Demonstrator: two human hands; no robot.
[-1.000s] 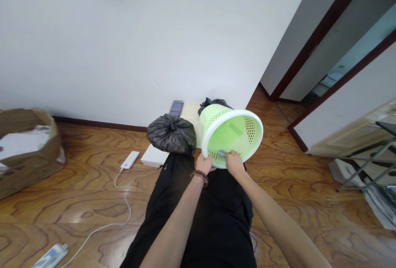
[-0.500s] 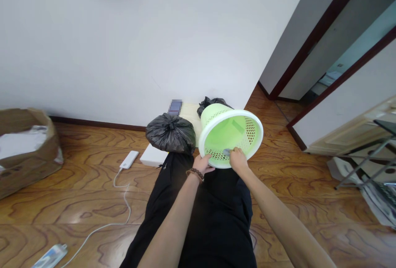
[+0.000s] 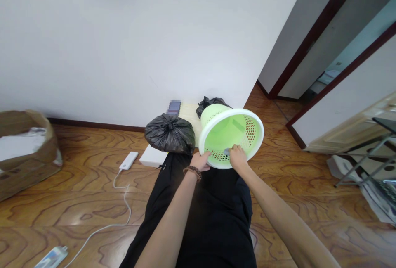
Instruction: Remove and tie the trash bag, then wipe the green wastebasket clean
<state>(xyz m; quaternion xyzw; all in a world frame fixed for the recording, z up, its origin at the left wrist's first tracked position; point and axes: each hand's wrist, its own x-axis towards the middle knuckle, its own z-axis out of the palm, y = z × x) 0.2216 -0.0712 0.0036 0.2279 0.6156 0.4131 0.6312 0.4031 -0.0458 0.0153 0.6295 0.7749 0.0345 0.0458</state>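
Note:
A light green plastic wastebasket with a white rim and rows of holes lies tilted, its mouth facing me, over my lap. My left hand is closed on the lower left of the rim, thumb over the edge. Inside the mouth, my right hand pinches a small grey-blue cloth against the inner wall near the bottom of the rim. Most of the cloth is hidden by the fingers. A tied black garbage bag rests just left of the basket, and another black bag shows partly behind it.
A white box lies under the left bag. On the wooden floor are a white power strip with its cord and a clear blue-labelled packet. A cardboard box stands left; a metal-legged stand is at right.
My right hand and the cloth have shifted very slightly inside the basket. My left hand has slid a little left along the rim. The camera view has moved slightly.

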